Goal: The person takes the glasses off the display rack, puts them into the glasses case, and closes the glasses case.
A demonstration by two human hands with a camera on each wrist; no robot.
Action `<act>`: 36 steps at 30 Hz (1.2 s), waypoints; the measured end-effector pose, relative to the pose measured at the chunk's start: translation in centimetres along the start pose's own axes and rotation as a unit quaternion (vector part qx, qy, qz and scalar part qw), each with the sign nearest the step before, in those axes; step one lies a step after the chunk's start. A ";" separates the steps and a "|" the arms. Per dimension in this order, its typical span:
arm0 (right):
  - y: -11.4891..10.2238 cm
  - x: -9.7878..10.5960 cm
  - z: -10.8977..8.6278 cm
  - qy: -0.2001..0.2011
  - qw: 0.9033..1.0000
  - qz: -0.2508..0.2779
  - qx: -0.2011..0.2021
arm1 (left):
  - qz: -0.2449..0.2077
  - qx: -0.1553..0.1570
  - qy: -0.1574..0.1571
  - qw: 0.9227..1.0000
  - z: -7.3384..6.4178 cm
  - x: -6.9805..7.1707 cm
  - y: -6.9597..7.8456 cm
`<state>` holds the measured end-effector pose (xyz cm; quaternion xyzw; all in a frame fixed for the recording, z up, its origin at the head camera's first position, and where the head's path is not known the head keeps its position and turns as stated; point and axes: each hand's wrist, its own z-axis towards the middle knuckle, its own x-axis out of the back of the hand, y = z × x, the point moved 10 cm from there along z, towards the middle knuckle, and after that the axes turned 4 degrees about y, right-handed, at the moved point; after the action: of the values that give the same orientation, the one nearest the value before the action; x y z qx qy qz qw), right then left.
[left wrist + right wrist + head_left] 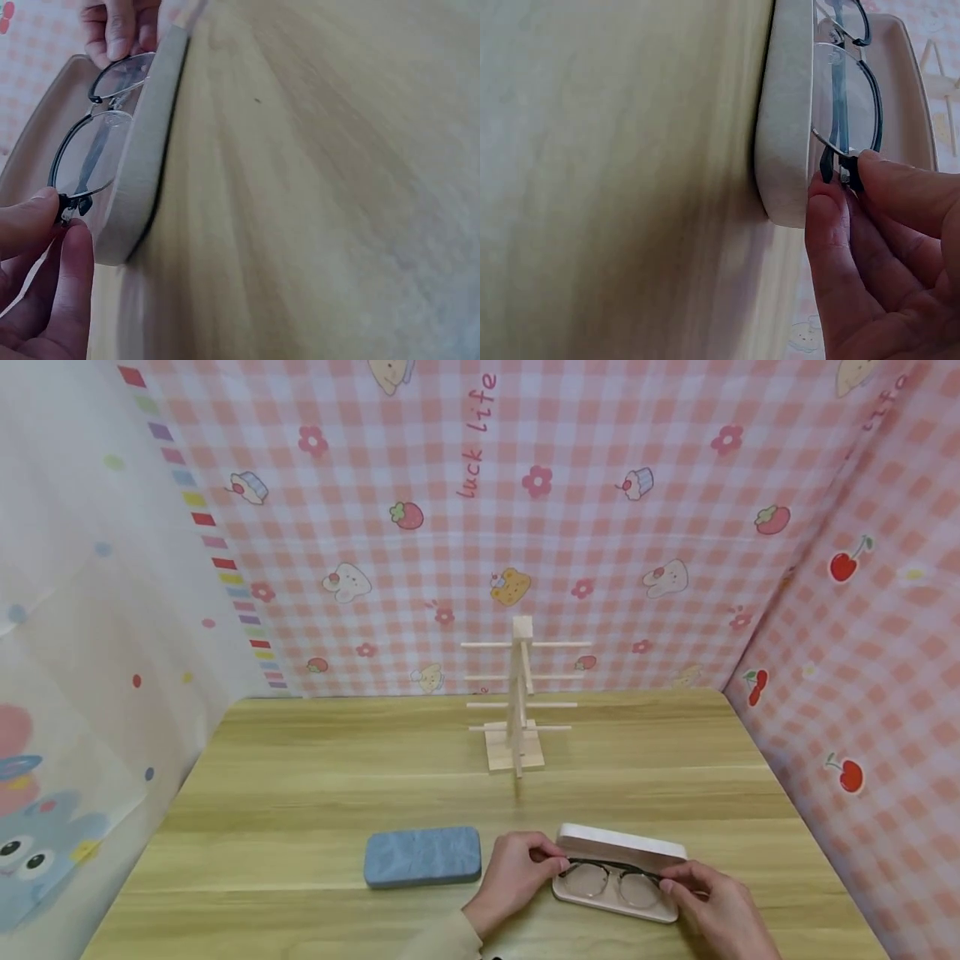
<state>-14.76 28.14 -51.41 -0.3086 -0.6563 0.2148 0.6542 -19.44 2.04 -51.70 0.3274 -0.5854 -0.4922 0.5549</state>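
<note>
A pair of eyeglasses [617,867] with a dark upper rim and clear lenses sits in a pale, opened glasses case [600,906]. My left hand [517,872] pinches the left end of the frame between thumb and finger. At the other end, my right hand [716,906] pinches the frame's corner the same way. In the left wrist view the temples of the eyeglasses [64,142] lie folded behind the lenses. The case's raised lid [900,97] stands behind them in the right wrist view.
Left of my left hand lies a closed blue glasses case [422,857]. Farther back on the wooden table [300,793] stands a wooden rack [519,693] with thin pegs sticking out sideways. Patterned cloth [450,543] hangs behind and beside the table.
</note>
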 end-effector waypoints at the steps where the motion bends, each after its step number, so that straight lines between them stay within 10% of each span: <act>1: 0.0 0.0 0.0 0.002 1.000 -0.004 0.005 | 0.004 -0.002 -0.001 1.000 0.0 -0.1 -0.1; 17: -0.7 -0.1 0.1 0.070 0.993 -0.007 0.092 | 0.044 -0.003 0.028 0.999 -0.3 0.2 -1.1; 27: 2.7 1.5 1.0 0.006 0.999 0.050 -0.013 | -0.010 0.042 0.043 0.998 -0.4 1.3 -2.1; 36: 1.5 1.7 1.3 0.014 0.987 0.161 0.021 | -0.079 0.062 0.013 0.995 -0.4 0.5 -1.5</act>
<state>-15.79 30.54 -51.26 -0.3991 -0.5842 0.3270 0.6265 -19.36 1.09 -52.98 0.4124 -0.5798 -0.4929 0.5007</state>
